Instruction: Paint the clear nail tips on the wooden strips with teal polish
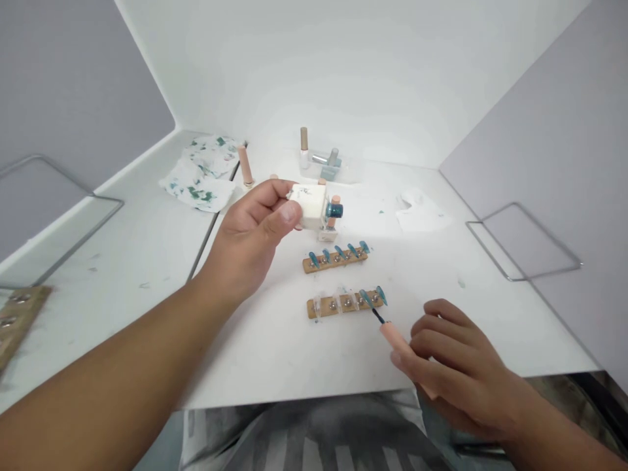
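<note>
My left hand [262, 232] is closed around a white nail polish bottle [310, 204], tipped sideways so its teal-smeared neck [334, 210] points right. Between the fingers of my right hand [456, 363] is a nail polish brush [395, 338] with a pink handle. Its dark tip meets or almost meets a teal false nail [367, 299] on the nearer wooden strip [324, 307]. Another teal nail [381, 296] sits at that strip's right end, with clear nails [338, 299] to the left. Behind it, a second wooden strip [309, 265] carries several teal nails [339, 252].
Paint-stained tissues [199, 193] lie at the back left, beside a pink-capped bottle [244, 165]. A clear tray [349, 171] with bottles stands at the back. White tissue [419, 209] lies at the right. Wire frames [520, 278] project from both side panels. Another wooden strip [22, 314] is at the left edge.
</note>
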`<state>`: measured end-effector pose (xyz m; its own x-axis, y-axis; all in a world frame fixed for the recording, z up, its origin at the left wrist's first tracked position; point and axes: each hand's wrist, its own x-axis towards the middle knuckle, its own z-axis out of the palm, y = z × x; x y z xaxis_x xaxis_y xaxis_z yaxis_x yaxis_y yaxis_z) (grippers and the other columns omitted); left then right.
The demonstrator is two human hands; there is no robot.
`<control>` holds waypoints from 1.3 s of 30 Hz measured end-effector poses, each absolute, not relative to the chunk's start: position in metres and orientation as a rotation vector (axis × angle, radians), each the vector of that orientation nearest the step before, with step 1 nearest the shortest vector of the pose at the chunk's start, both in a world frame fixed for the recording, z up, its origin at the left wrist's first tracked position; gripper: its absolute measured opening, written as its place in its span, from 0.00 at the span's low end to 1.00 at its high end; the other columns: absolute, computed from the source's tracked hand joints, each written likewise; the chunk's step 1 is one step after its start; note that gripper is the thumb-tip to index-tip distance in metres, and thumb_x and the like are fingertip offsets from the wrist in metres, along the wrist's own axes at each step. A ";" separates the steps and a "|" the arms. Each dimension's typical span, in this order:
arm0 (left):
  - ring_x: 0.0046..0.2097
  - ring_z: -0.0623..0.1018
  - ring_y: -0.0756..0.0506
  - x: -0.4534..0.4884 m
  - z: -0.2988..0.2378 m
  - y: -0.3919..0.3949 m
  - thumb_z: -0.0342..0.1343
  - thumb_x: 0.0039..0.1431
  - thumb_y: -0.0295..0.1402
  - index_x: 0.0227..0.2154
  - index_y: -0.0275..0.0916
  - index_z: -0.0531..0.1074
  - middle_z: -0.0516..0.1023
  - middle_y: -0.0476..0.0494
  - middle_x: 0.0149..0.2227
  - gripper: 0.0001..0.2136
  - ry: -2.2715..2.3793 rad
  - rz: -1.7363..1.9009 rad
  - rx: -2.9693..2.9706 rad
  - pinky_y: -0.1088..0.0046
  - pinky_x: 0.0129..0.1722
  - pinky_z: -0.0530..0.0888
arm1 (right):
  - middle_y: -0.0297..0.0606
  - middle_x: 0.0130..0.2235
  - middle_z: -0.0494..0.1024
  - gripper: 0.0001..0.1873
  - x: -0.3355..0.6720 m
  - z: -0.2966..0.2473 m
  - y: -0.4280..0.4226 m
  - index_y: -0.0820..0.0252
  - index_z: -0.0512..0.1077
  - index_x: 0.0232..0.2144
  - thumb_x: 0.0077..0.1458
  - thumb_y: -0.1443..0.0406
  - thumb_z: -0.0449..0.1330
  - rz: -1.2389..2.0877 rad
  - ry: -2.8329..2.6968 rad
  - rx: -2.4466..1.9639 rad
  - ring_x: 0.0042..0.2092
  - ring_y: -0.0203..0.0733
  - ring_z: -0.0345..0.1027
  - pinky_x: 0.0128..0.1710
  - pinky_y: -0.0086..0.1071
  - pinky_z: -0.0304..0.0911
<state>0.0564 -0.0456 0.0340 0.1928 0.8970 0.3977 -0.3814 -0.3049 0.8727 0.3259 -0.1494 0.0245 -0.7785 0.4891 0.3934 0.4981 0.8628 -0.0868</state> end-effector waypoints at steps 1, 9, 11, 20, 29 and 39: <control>0.35 0.70 0.50 0.057 0.034 -0.046 0.59 0.54 0.40 0.39 0.40 0.74 0.70 0.48 0.32 0.12 0.557 1.408 1.303 0.74 0.38 0.69 | 0.31 0.23 0.64 0.18 0.324 0.023 -0.150 0.61 0.65 0.41 0.46 0.77 0.56 -0.091 -2.629 -0.729 0.27 0.35 0.54 0.33 0.36 0.53; 0.35 0.72 0.48 0.056 0.035 -0.047 0.60 0.52 0.43 0.36 0.41 0.73 0.71 0.47 0.32 0.13 0.607 1.457 1.318 0.71 0.38 0.70 | 0.31 0.24 0.64 0.14 0.316 0.012 -0.155 0.61 0.66 0.40 0.50 0.75 0.54 -0.312 -2.639 -0.774 0.27 0.34 0.52 0.32 0.34 0.50; 0.35 0.71 0.48 0.057 0.034 -0.047 0.61 0.51 0.43 0.36 0.41 0.73 0.71 0.48 0.32 0.13 0.601 1.452 1.307 0.71 0.37 0.70 | 0.31 0.24 0.64 0.14 0.313 0.008 -0.154 0.61 0.65 0.41 0.51 0.74 0.53 -0.334 -2.641 -0.788 0.27 0.33 0.51 0.32 0.34 0.50; 0.35 0.69 0.48 0.054 0.032 -0.044 0.59 0.55 0.39 0.40 0.38 0.73 0.69 0.48 0.31 0.13 0.533 1.426 1.339 0.71 0.38 0.66 | 0.32 0.25 0.68 0.14 0.311 -0.003 -0.147 0.61 0.66 0.41 0.51 0.74 0.53 -0.445 -2.597 -0.782 0.27 0.34 0.54 0.32 0.35 0.50; 0.35 0.68 0.49 0.054 0.033 -0.046 0.57 0.56 0.39 0.43 0.38 0.73 0.67 0.47 0.31 0.14 0.585 1.423 1.351 0.71 0.39 0.66 | 0.32 0.23 0.67 0.14 0.305 -0.002 -0.143 0.63 0.68 0.41 0.50 0.74 0.55 -0.437 -2.590 -0.826 0.27 0.34 0.53 0.31 0.35 0.50; 0.35 0.68 0.49 0.054 0.035 -0.046 0.56 0.57 0.38 0.42 0.38 0.75 0.70 0.46 0.33 0.12 0.551 1.417 1.381 0.71 0.41 0.68 | 0.31 0.22 0.66 0.10 0.301 0.001 -0.144 0.63 0.68 0.37 0.51 0.74 0.54 -0.483 -2.534 -0.838 0.26 0.34 0.52 0.31 0.35 0.49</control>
<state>0.0542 -0.0460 0.0347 0.1972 0.8752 0.4418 -0.3467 -0.3593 0.8664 0.3008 -0.1438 0.0008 -0.7269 0.4773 0.4938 0.6255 0.7570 0.1890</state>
